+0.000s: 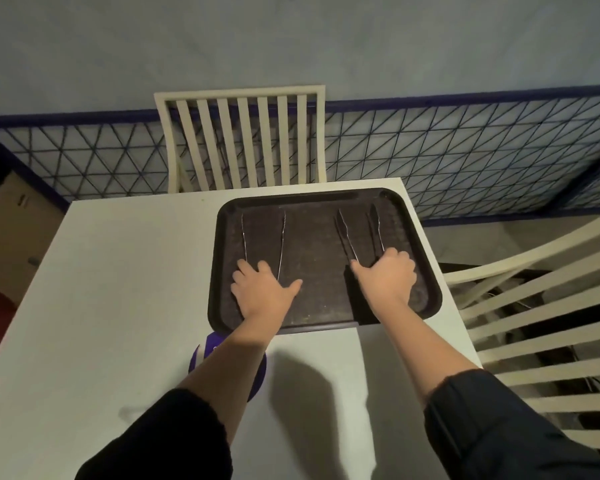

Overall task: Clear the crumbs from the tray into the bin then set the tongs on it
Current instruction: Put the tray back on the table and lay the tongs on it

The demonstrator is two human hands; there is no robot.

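Note:
A dark brown tray (312, 317) lies on the white table (118, 306), near its far right corner. Two metal tongs lie on the tray with their tips pointing away from me. The left tongs (282, 237) spread wide, and my left hand (262, 292) rests flat over their hinge end with fingers and thumb splayed. The right tongs (347, 237) are dark and narrower. My right hand (387, 277) covers their hinge end with fingers curled over it. I can make out no crumbs on the tray.
A purple round object (257, 375) sits on the table under my left forearm, mostly hidden. One cream slatted chair (243, 140) stands beyond the table. Another (541, 327) stands close at the right. A blue mesh railing (465, 157) runs behind.

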